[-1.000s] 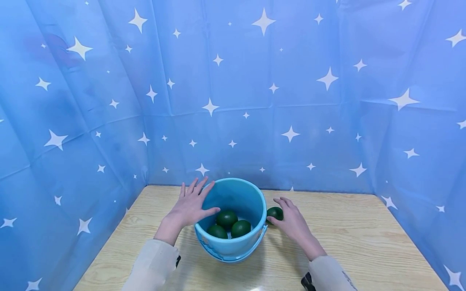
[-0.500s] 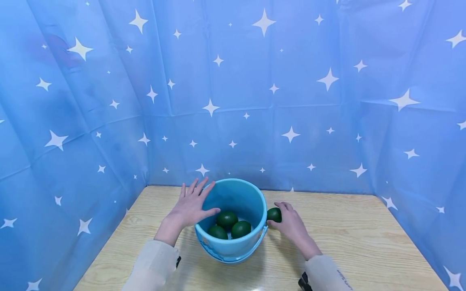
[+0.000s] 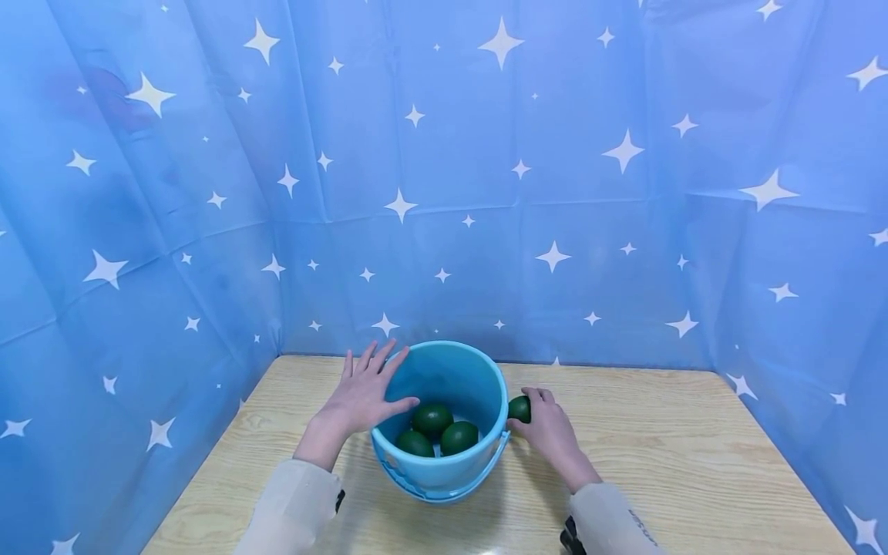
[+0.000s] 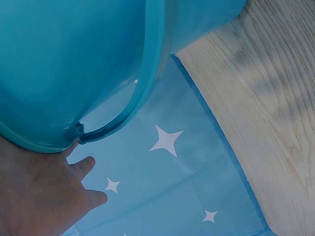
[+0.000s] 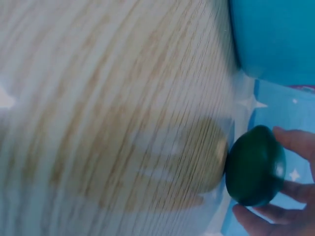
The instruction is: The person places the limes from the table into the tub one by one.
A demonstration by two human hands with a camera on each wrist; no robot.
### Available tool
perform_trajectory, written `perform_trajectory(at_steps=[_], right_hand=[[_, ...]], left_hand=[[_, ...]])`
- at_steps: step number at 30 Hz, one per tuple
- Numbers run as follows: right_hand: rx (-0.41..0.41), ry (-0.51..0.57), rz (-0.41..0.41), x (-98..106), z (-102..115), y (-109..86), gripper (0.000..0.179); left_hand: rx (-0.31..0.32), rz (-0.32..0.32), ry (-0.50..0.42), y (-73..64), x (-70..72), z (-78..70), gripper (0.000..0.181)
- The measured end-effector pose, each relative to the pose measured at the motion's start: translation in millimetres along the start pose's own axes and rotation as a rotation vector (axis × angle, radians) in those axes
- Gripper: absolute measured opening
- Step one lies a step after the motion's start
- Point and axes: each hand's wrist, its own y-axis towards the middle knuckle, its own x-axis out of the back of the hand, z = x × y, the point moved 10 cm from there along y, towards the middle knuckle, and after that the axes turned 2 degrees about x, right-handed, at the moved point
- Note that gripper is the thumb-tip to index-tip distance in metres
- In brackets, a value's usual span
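Note:
A light blue bucket (image 3: 444, 470) stands upright on the table with three dark green limes (image 3: 432, 418) inside it. My left hand (image 3: 357, 393) rests at the bucket's left rim, fingers spread and thumb over the edge; the left wrist view shows the same hand beside the rim and handle joint. Just right of the bucket, my right hand (image 3: 551, 428) holds another glossy green lime (image 5: 256, 166) between thumb and fingers. That lime sits at the table surface, its left end close to the bucket wall.
The wooden table (image 3: 666, 447) extends on both sides of the bucket. Blue curtains (image 3: 458, 231) with white stars enclose the back and both sides. The bucket's handle (image 3: 489, 466) hangs down at its front.
My right hand has shifted slightly left and closed its fingers round the lime beside the bucket. The left hand and the bucket stay where they were.

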Motion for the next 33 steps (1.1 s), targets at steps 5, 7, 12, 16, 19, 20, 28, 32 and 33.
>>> perform_trajectory(at_steps=[5, 7, 12, 16, 19, 20, 28, 32, 33], right_hand=[[-0.005, -0.001, -0.001, 0.6, 0.5, 0.7, 0.066], [-0.005, -0.006, -0.003, 1.0, 0.7, 0.8, 0.065], [0.011, -0.026, -0.019, 2.0, 1.5, 0.1, 0.060], [0.024, -0.032, -0.029, 1.0, 1.0, -1.7, 0.058], [0.021, -0.029, -0.033, -0.1, -1.2, -2.8, 0.057], [0.018, -0.027, -0.033, -0.3, -1.8, -3.2, 0.057], [0.048, -0.019, -0.045, 0.7, 1.1, -2.0, 0.056], [0.061, -0.012, -0.049, 2.1, 1.9, -1.1, 0.055], [0.062, -0.008, -0.047, 2.4, 1.8, -1.6, 0.055]], left_hand=[[-0.001, -0.002, 0.000, -0.2, 1.1, -1.0, 0.086], [-0.003, -0.001, 0.004, -0.2, 1.5, -1.4, 0.086], [-0.007, -0.006, 0.005, 0.3, 2.0, -1.6, 0.087], [-0.007, -0.013, 0.001, -0.8, 1.5, -1.2, 0.086], [-0.007, -0.015, 0.001, -1.1, 0.3, -1.5, 0.086], [-0.006, -0.015, -0.002, -1.0, -0.2, -1.3, 0.086], [-0.003, -0.015, -0.008, -0.7, -0.6, -1.2, 0.085], [-0.005, -0.014, -0.005, -0.6, 0.2, -0.8, 0.086], [-0.004, -0.013, -0.004, -0.9, 0.2, -0.6, 0.086]])
